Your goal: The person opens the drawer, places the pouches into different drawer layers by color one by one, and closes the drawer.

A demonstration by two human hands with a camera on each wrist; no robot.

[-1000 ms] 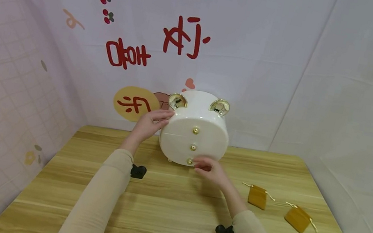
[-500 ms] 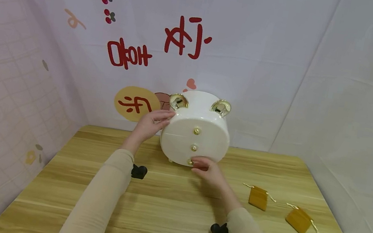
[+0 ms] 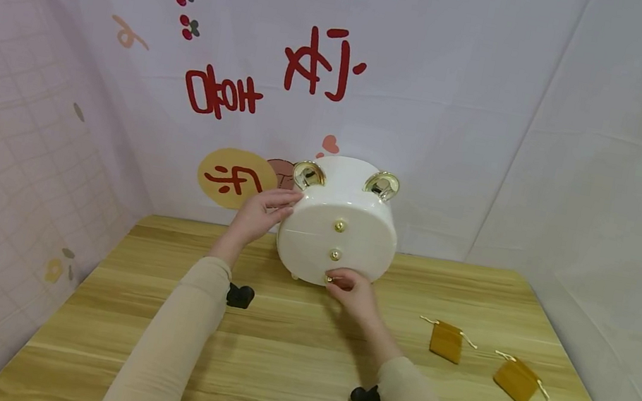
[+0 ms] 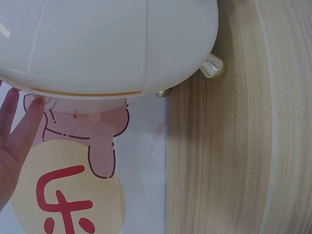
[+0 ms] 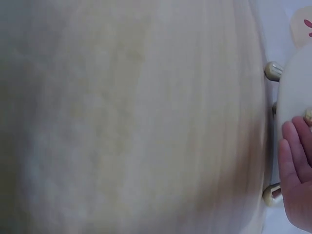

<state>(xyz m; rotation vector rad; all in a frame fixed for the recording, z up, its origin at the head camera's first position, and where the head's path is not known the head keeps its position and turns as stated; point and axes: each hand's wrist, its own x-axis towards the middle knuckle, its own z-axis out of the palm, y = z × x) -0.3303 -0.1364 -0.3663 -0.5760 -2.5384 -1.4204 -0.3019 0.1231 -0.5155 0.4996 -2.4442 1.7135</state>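
A glossy white drawer box (image 3: 307,241) with rounded sides and gold ear-shaped ornaments (image 3: 381,186) stands at the back of the table. Down its front runs a column of three gold knobs, the middle knob (image 3: 335,255) among them. My left hand (image 3: 255,218) rests against the box's left side, fingers extended; the left wrist view shows its fingers (image 4: 30,119) at the edge of the white shell (image 4: 107,53). At the lowest knob (image 3: 329,278), my right hand (image 3: 357,296) pinches with thumb and index finger. Short gold feet (image 5: 274,71) carry the box.
Two small mustard drawstring pouches lie on the right, the nearer-to-box pouch (image 3: 446,342) and the outer pouch (image 3: 515,380). A white printed cloth (image 3: 440,107) hangs behind the wooden table (image 3: 279,365). Black wrist mounts (image 3: 366,399) project from both sleeves.
My right hand has moved slightly left, its fingertips closing around the lowest knob. The left hand keeps its place on the box, and the box has not moved.
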